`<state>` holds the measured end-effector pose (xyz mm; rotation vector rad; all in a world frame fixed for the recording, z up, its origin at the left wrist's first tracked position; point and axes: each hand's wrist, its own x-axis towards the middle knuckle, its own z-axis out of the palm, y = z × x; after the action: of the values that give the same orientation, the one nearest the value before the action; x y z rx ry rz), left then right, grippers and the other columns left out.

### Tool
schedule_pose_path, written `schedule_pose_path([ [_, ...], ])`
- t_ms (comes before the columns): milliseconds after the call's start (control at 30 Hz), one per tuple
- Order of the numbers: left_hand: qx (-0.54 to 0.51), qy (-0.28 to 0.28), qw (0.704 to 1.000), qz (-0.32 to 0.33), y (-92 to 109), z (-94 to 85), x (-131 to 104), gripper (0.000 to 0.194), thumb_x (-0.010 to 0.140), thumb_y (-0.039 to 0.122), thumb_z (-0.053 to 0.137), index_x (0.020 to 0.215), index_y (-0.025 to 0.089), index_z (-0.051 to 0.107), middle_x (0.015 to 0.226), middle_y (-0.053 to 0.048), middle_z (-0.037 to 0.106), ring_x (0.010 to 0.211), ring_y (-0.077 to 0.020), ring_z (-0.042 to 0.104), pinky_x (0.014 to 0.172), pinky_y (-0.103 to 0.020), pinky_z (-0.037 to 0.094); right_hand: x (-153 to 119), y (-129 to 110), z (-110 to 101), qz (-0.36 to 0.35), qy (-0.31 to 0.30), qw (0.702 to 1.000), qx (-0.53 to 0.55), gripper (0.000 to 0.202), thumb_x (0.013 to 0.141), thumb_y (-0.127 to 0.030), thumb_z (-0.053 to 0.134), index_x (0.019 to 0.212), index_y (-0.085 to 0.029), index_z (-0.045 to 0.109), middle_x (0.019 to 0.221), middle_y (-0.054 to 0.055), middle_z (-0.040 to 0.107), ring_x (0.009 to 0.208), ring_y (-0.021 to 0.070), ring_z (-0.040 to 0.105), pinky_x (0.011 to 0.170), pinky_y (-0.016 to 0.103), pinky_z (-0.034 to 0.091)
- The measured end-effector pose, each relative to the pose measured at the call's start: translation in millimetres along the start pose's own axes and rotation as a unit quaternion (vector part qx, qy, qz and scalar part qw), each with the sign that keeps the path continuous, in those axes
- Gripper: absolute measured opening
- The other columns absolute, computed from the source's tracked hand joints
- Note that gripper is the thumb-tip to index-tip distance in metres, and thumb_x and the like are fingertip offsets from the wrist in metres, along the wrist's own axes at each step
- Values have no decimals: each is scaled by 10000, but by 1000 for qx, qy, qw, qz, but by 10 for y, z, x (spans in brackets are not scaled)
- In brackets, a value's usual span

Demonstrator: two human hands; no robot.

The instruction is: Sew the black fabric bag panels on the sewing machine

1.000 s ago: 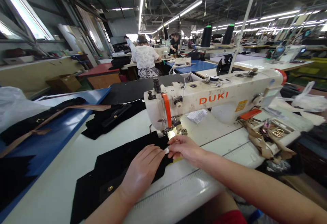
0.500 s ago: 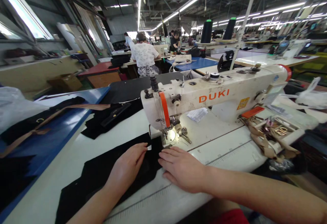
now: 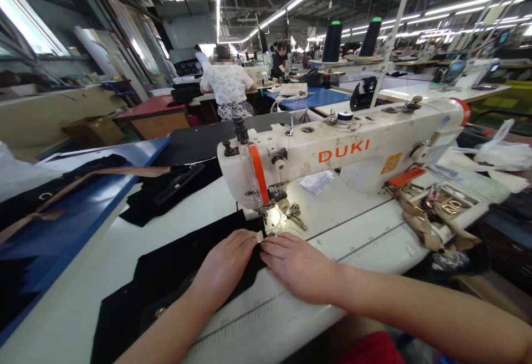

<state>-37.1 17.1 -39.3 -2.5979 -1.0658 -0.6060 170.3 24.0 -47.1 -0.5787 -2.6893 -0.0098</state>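
A white sewing machine [image 3: 299,159] marked DUKI has its needle area just beyond both hands. Black fabric [image 3: 153,275] lies on the white table, its right end at the needle plate. My left hand [image 3: 228,259] is on the fabric, fingers together, pinching a small white piece [image 3: 260,236] at its fingertips. Close beside it, my right hand [image 3: 295,264] rests with fingers pressed together at the fabric's right edge; whether it grips the edge is hidden. A brass ring [image 3: 160,312] shows on the fabric by my left wrist.
More black pieces [image 3: 166,192] lie at the left, beside a blue surface [image 3: 100,203] with a tan strap. A tray [image 3: 469,198] of metal parts and tan straps sits at the right. A person in a patterned white shirt [image 3: 228,84] sits further back.
My left hand has moved right with the small white piece, closer to my right hand. The brass ring has come into view. The camera view has shifted slightly.
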Motion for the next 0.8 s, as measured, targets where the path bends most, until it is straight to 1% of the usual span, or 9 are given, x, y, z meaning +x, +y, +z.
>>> schedule_pose_path([
  [100, -7, 9, 1000, 3, -7, -2, -8, 256, 963, 137, 373, 988, 139, 627, 937, -71, 700, 900, -179, 659, 829, -333, 577, -23, 4, 1, -29, 0, 1000, 0, 242, 961, -162, 455, 1118, -85, 623, 1178, 122, 639, 1100, 212, 555, 1014, 365, 395],
  [167, -8, 9, 1000, 9, -9, -4, 4, 254, 961, 133, 374, 992, 139, 626, 958, -74, 702, 926, -183, 659, 840, -337, 574, -39, 5, 7, -34, 3, 999, 0, 237, 953, -160, 473, 1119, -85, 624, 1202, 119, 633, 1099, 213, 557, 1017, 361, 395],
  [300, -9, 1, 1000, 21, -14, -2, 58, 267, 962, 131, 366, 947, 139, 632, 940, -71, 709, 909, -178, 666, 838, -326, 574, -55, 2, 27, -28, 2, 1000, 3, 242, 953, -165, 475, 1124, -84, 625, 1207, 126, 636, 1102, 210, 561, 1012, 360, 400],
  [433, -2, 3, 1000, 15, -14, 12, 94, 283, 963, 129, 354, 932, 143, 635, 897, -62, 707, 869, -172, 666, 819, -316, 575, -66, 0, 55, -20, 5, 1000, 13, 251, 958, -169, 459, 1129, -93, 627, 1200, 129, 642, 1101, 209, 567, 1000, 363, 413],
  [600, 12, 16, 1000, 24, -3, 27, 85, 290, 963, 124, 351, 931, 138, 639, 900, -69, 705, 870, -177, 666, 827, -324, 576, -75, 2, 62, -19, 9, 1000, 16, 249, 953, -171, 470, 1130, -89, 625, 1211, 121, 638, 1098, 215, 570, 1002, 360, 414],
  [800, 4, 26, 1000, 15, -4, 66, 47, 261, 963, 148, 383, 944, 121, 641, 910, -81, 702, 890, -184, 658, 829, -332, 578, -70, 0, 51, -16, 7, 1000, 16, 246, 953, -167, 469, 1124, -88, 626, 1219, 115, 634, 1104, 216, 565, 1009, 354, 406],
])
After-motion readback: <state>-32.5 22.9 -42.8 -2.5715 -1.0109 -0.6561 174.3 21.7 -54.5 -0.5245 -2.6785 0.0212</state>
